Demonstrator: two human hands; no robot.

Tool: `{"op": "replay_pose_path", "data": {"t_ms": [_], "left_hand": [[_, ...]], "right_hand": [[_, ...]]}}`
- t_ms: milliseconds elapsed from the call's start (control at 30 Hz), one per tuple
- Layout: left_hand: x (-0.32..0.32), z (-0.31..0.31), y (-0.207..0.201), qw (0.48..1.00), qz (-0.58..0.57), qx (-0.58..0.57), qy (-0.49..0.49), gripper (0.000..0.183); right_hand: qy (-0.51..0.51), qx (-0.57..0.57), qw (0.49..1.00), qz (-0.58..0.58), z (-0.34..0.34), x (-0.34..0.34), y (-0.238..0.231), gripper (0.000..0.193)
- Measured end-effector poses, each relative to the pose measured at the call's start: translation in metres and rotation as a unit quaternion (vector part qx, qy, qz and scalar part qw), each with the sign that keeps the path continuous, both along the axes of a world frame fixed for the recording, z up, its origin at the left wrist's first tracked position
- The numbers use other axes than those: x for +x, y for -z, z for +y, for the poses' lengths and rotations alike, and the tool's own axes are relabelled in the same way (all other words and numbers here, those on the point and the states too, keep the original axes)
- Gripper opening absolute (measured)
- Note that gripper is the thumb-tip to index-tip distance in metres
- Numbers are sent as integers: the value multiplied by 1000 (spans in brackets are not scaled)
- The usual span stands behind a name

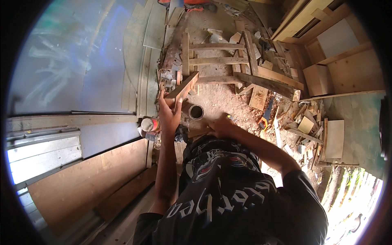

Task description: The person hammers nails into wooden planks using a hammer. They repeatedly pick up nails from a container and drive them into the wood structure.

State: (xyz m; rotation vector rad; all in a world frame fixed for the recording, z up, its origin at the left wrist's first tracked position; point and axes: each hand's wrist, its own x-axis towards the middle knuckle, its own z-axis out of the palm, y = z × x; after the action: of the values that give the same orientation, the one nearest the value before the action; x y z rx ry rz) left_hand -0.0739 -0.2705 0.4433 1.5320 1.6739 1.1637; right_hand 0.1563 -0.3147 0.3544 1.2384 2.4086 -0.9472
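Note:
My left hand [169, 114] is raised in front of me and grips a short piece of wooden board [184, 87], which slants up and away to the right. Close to my lap, my right hand [222, 126] is closed; what it holds, if anything, is hidden. A small bit of yellow and blue shows just beyond its knuckles. Between my two hands stands an open round container [196, 112] with a pale rim and a dark inside. Left of my left wrist is a red can [150, 125] with a whitish top.
A wooden frame [217, 61] with crossbars stands ahead on the dirt floor [216, 94]. To the right lie a handsaw [267, 112] and heaped wood scraps [306, 124]. Large panels [81, 61] line the left side. Wooden shelving [347, 61] is at the far right.

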Motion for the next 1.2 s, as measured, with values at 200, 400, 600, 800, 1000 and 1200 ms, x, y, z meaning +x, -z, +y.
{"op": "replay_pose_path", "data": {"t_ms": [200,400,600,800,1000,1200], "left_hand": [[-16,9,17,993,96,-65,-24,48],[-15,5,6,986,155,-55,-36,42],[-13,7,14,990,116,-72,-26,47],[-19,8,0,999,26,-29,1,48],[-3,14,-3,996,-23,-62,-67,53],[-5,12,6,995,9,-77,-60,54]], "right_hand": [[238,9,971,8,-5,40,0,51],[433,66,898,-42,-52,96,54,56],[527,-4,849,-43,-102,126,82,55],[502,214,837,-37,-103,146,-4,39],[613,428,663,41,-50,231,-88,40],[699,341,628,39,0,264,-75,48]]}}
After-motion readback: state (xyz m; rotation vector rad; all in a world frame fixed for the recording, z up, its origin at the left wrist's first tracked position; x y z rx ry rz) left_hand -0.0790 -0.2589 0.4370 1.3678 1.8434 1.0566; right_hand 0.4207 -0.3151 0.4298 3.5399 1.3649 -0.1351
